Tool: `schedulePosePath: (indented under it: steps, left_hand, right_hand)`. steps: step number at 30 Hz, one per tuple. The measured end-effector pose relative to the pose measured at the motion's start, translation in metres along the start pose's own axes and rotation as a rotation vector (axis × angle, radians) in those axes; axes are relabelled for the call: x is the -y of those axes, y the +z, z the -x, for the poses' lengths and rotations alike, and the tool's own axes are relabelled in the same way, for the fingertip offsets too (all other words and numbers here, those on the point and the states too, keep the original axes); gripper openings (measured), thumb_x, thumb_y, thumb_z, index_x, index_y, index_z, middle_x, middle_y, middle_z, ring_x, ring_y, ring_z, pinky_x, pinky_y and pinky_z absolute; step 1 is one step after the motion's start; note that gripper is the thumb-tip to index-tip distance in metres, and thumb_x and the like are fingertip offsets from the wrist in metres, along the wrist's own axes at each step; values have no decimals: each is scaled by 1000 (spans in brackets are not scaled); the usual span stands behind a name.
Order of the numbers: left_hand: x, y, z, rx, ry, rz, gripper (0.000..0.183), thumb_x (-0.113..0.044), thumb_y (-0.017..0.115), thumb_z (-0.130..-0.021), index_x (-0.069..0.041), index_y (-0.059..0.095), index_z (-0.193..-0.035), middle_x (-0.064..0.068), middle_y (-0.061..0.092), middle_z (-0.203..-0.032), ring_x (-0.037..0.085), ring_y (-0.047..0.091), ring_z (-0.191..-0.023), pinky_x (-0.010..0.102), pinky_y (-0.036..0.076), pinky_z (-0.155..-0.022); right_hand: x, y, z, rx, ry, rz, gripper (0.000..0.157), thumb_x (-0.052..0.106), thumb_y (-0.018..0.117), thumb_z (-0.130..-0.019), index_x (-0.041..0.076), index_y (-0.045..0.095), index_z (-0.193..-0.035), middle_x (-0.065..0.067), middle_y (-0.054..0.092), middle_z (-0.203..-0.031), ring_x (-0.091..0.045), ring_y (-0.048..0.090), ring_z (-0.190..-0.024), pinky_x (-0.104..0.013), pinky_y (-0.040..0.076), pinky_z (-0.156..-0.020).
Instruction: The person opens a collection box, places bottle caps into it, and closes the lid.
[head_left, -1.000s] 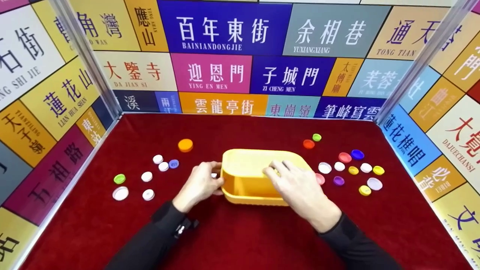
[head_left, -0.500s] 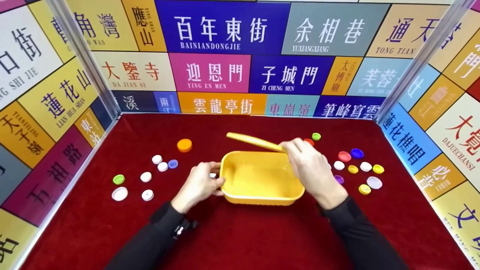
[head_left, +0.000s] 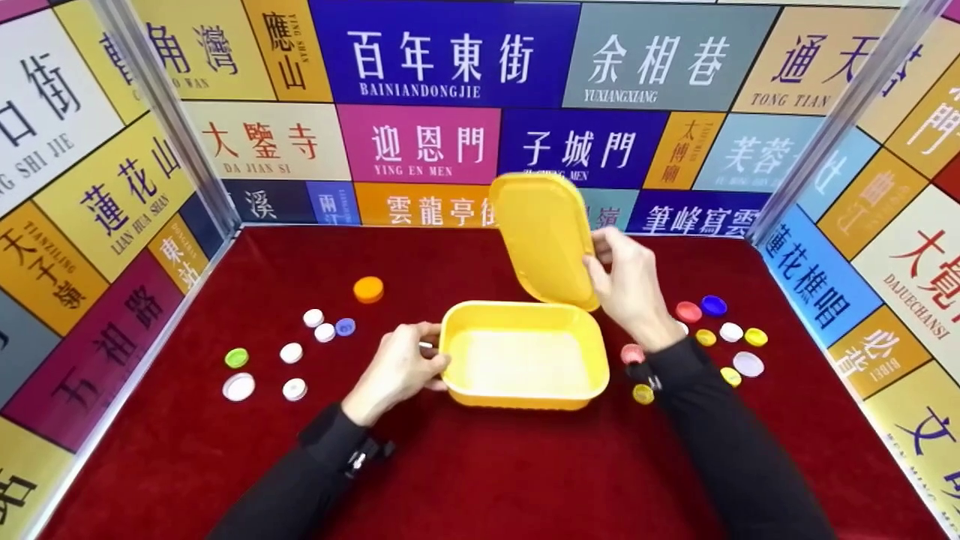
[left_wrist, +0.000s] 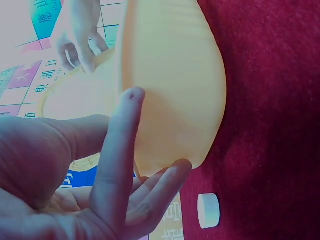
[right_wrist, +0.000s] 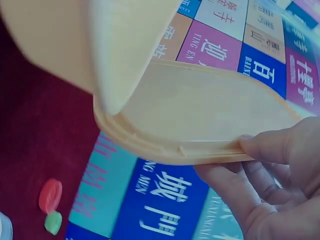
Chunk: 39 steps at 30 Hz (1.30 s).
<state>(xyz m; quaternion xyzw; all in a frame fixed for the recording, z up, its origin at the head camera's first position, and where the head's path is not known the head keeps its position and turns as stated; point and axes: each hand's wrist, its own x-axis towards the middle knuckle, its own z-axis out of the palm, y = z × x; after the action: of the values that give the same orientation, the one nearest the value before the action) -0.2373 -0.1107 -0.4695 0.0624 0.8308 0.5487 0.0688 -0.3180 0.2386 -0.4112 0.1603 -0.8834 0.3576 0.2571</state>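
A yellow plastic box [head_left: 525, 367] stands uncovered on the red cloth, with nothing visible inside. At its left end, my left hand [head_left: 397, 367] holds it; in the left wrist view, the fingers lie against the box wall [left_wrist: 175, 85]. Behind the box's back right corner, my right hand [head_left: 634, 285] pinches the edge of a matching yellow lid [head_left: 544, 236]. That lid is raised and nearly upright, its lower end close to the box rim. The right wrist view shows the thumb on one face of the lid [right_wrist: 210, 110] and fingers on the other.
To the left lie several bottle caps, among them an orange cap [head_left: 368, 289] and a green cap [head_left: 236, 358]. More caps, including a blue cap [head_left: 713, 305], are scattered on the right. A white cap [left_wrist: 208, 210] sits close to my left hand. Printed panels wall in the table.
My right hand has lifted the lid off the box, moved it up and back, and tilted it nearly upright. My left hand has stayed at the box's left end.
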Motion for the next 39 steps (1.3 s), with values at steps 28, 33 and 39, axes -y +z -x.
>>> schedulePosePath:
  steps: [28, 33, 39]
  left_hand:
    - [-1, 2, 1, 11, 7, 18, 52, 4, 77, -103, 5, 70, -154, 27, 81, -132, 34, 88, -109, 32, 73, -66]
    - [0, 2, 0, 8, 3, 18, 53, 4, 77, -103, 5, 70, -155, 28, 81, -132, 37, 87, -111, 32, 73, -66]
    - [1, 0, 0, 8, 5, 10, 53, 4, 77, -102, 6, 70, -155, 28, 81, -132, 38, 88, -111, 31, 73, -65]
  right_hand:
    - [-58, 27, -54, 335, 872, -394, 54, -10, 81, -100, -19, 53, -146, -21, 74, -115, -17, 86, -77, -41, 73, -93]
    - [-64, 25, -49, 443, 882, -380, 40, -6, 81, -102, -17, 58, -134, -21, 81, -106, -21, 88, -82, -44, 73, -97]
    - [-68, 24, -43, 498, 877, -325, 29, 0, 81, -104, -13, 64, -124, -14, 80, -99, -16, 86, -75, -36, 75, -91]
